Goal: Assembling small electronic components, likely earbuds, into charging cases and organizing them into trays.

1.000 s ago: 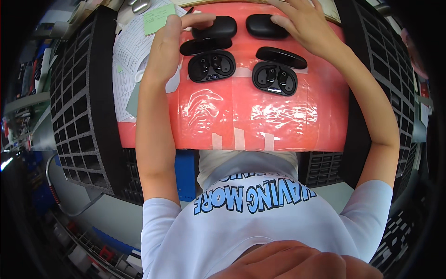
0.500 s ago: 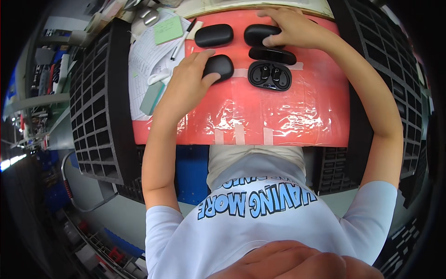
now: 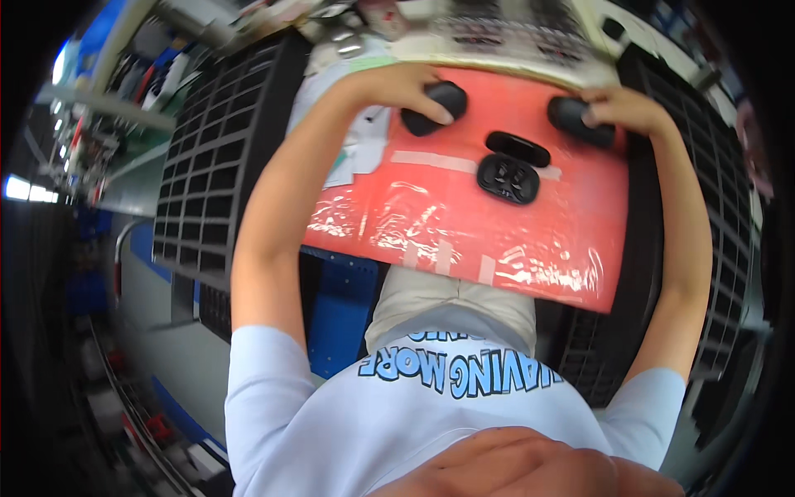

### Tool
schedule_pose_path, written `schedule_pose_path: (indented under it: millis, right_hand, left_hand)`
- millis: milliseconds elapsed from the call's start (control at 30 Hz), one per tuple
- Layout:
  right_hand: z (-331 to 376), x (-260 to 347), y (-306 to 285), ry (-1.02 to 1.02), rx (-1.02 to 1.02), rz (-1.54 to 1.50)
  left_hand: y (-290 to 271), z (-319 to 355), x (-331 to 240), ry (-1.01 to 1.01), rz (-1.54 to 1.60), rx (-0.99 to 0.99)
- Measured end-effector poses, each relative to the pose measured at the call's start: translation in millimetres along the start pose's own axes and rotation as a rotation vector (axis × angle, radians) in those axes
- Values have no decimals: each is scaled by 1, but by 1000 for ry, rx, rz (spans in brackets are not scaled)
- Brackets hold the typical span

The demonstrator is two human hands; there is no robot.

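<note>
My left hand (image 3: pixel 404 89) is closed around a black oval earbud case (image 3: pixel 450 97) at the far left of the red mat (image 3: pixel 397 199). Against that case, under my thumb, another dark rounded case (image 3: pixel 419 124) shows. At the far right my right hand (image 3: pixel 623 109) grips a black earbud case (image 3: pixel 570 114), fingers over its top; dark material continues beneath them, blurred. Between my hands, nearer to me, an open earbud case (image 3: pixel 508 179) lies with its lid (image 3: pixel 517 149) raised on the far side. Two earbuds sit inside.
Papers (image 3: pixel 364 145) lie left of the mat, beside a green note (image 3: pixel 371 62). Black compartment racks stand at the left (image 3: pixel 199 166) and right (image 3: pixel 712 215). Beyond the mat is a pale tray (image 3: pixel 505 50) with dark items.
The view has turned and shifted. My left hand has moved farther away, bringing two cases together. My right hand has shifted right with its case. The open case stays on the mat.
</note>
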State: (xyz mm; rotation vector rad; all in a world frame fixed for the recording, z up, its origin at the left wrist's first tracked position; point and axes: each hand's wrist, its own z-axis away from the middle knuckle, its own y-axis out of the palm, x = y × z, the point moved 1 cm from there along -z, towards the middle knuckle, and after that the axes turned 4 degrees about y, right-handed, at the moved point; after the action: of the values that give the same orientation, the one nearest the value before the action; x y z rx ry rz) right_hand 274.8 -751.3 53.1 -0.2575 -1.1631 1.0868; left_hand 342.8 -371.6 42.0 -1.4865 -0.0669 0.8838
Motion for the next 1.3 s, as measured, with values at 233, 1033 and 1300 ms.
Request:
schedule_pose_path:
  millis: [233,1033,1300]
  right_hand:
    - [5,11,20,-70,2,143]
    - [-65,184,31,-358,-342,220]
    - [-200,314,91,-623,-492,275]
  left_hand:
    - [3,-13,-29,-135,-32,410]
    - [-76,277,66,-526,-883,-5]
    - [-49,288,98,-336,-385,-252]
